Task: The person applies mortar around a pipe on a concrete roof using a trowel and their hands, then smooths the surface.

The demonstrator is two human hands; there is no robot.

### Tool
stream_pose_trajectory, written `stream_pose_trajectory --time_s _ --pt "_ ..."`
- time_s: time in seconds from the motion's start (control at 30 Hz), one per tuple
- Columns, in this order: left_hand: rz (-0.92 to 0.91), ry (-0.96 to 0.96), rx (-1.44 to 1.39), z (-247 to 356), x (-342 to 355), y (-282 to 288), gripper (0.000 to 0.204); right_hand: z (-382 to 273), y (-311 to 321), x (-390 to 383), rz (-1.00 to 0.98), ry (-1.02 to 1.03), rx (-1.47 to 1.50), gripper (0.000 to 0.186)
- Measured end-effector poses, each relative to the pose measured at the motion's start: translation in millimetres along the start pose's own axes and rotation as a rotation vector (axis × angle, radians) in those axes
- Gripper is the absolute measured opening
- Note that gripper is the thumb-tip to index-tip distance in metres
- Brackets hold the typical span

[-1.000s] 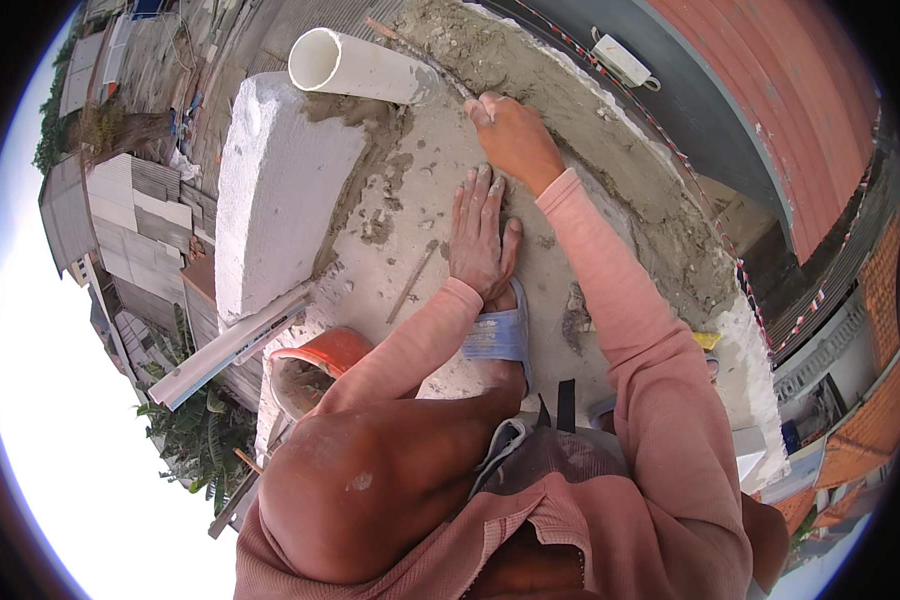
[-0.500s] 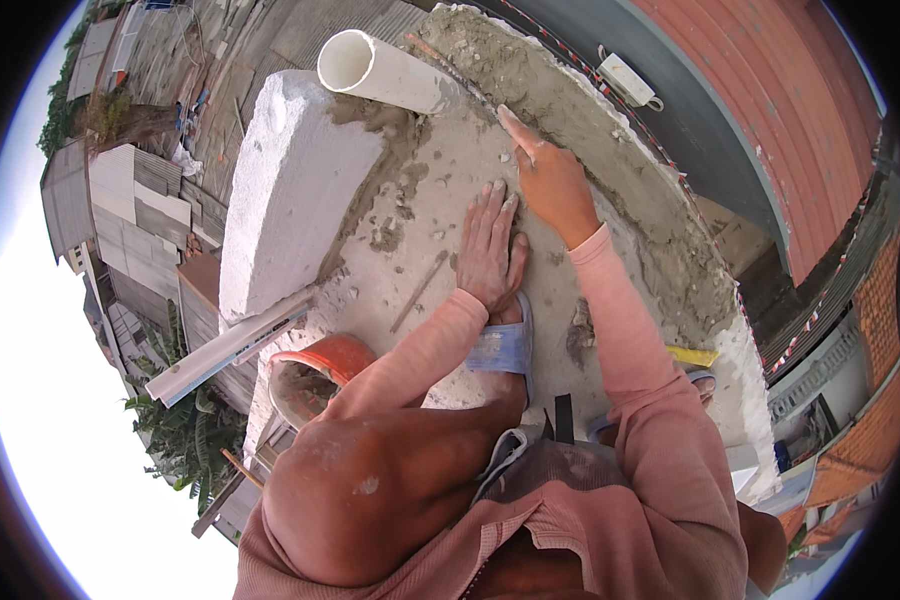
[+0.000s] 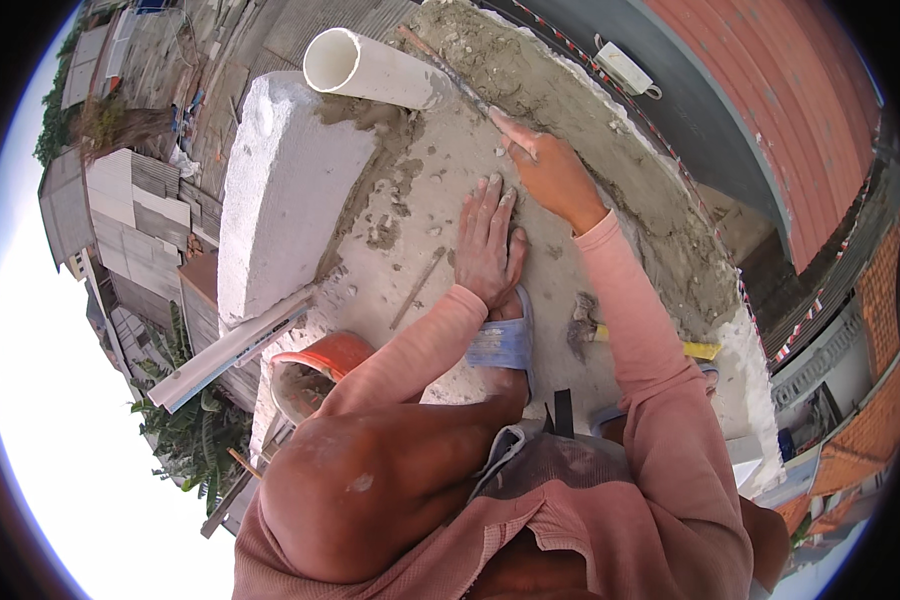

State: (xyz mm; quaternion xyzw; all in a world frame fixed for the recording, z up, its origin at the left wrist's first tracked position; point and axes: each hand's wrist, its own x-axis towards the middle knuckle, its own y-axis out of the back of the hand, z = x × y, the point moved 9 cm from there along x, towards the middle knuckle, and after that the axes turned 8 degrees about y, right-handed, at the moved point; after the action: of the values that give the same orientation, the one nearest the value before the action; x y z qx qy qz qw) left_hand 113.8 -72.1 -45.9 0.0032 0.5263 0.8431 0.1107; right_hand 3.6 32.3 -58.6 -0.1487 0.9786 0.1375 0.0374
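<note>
My left hand [image 3: 486,240] lies flat with fingers stretched out on the dusty grey slab [image 3: 425,210], just in front of my sandalled foot [image 3: 503,335]. My right hand [image 3: 552,175] is closed, its index finger reaching along a thin, mortar-smeared rod [image 3: 445,70]. The rod seems gripped at its near end, though the curled fingers hide the hold. It runs along the edge of a band of wet mortar [image 3: 530,75] and passes close to a white plastic pipe [image 3: 390,75]. Beside my right forearm, a hammer [image 3: 582,328] with a yellow handle rests on the slab, partly covered by the arm.
A large white block [image 3: 285,190] stands at left, mortar along its base. A long pipe [image 3: 235,345] juts past the slab's left edge, near an orange bucket [image 3: 335,352]. A thin stick [image 3: 417,290] lies on the slab. Beyond the edges, roofs [image 3: 790,110] lie lower down.
My right hand and the rod have shifted slightly up and left. The right forearm uncovers more of the hammer. My left hand stays flat on the slab, and the view has moved a little.
</note>
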Motion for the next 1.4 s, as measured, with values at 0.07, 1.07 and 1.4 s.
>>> stream_pose_trajectory --time_s 0.07,1.07,1.4 --pt "0.005 -0.005 -0.011 2.9 -4.4 2.0 0.058 0.7 1.1 -4.1 -0.027 -0.016 -0.031 0.045" --pt "0.023 -0.016 0.001 1.6 1.9 -2.8 0.057 -9.5 -9.2 1.9 0.019 0.035 -0.136 0.048" --pt "0.031 0.006 0.007 4.0 3.0 6.7 0.058 -16.7 -2.9 -32.0 0.055 0.106 -0.045 0.046"
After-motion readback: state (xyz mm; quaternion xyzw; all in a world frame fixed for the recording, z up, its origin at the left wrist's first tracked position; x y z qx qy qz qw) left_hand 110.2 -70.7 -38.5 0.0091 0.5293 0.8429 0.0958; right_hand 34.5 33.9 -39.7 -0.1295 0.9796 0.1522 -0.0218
